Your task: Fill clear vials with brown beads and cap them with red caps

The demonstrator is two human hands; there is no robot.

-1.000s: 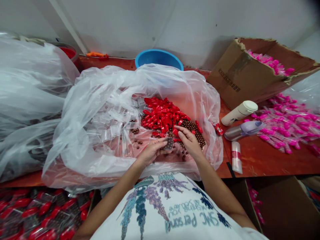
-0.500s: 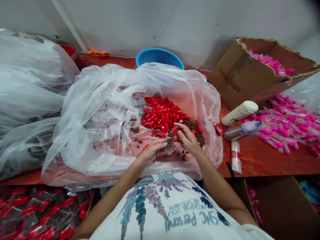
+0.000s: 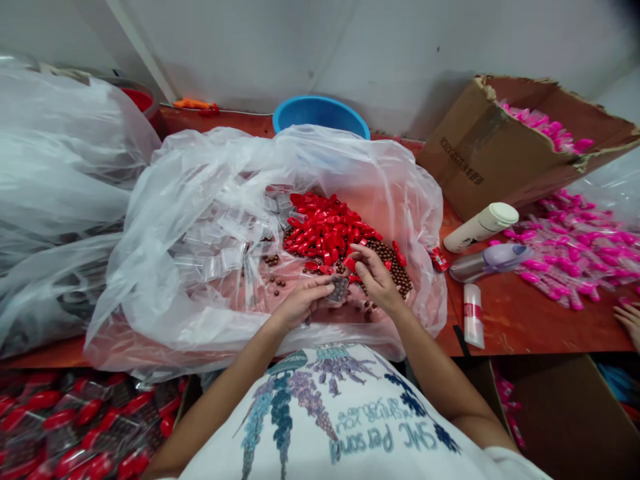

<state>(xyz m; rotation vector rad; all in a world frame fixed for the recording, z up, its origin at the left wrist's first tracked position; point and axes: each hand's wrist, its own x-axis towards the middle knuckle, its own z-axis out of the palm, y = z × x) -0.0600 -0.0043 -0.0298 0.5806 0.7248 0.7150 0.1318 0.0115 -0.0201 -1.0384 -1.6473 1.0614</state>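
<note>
A small clear plastic box (image 3: 339,291) filled with brown balls is pinched between the thumb and fingers of my left hand (image 3: 302,304). Close by on the right, my right hand (image 3: 375,277) curls its thumb and index finger around a red cap (image 3: 351,264), just above the box and apart from it. Beyond both hands lies a heap of red caps (image 3: 327,227). Loose brown balls (image 3: 399,272) spread beside and under the heap. Clear empty boxes (image 3: 215,257) are piled to the left on the same plastic sheet (image 3: 165,313).
A blue basin (image 3: 320,113) stands behind the sheet. On the right are a cardboard box (image 3: 465,147), two bottles (image 3: 481,227), a clear roll (image 3: 473,317), pink-capped tubes (image 3: 575,247) and another person's hand (image 3: 629,321). Filled red-capped boxes (image 3: 90,427) lie at lower left.
My hands stay almost in place; the box tilts slightly in my left hand. Another person's hand has come into view at the right edge.
</note>
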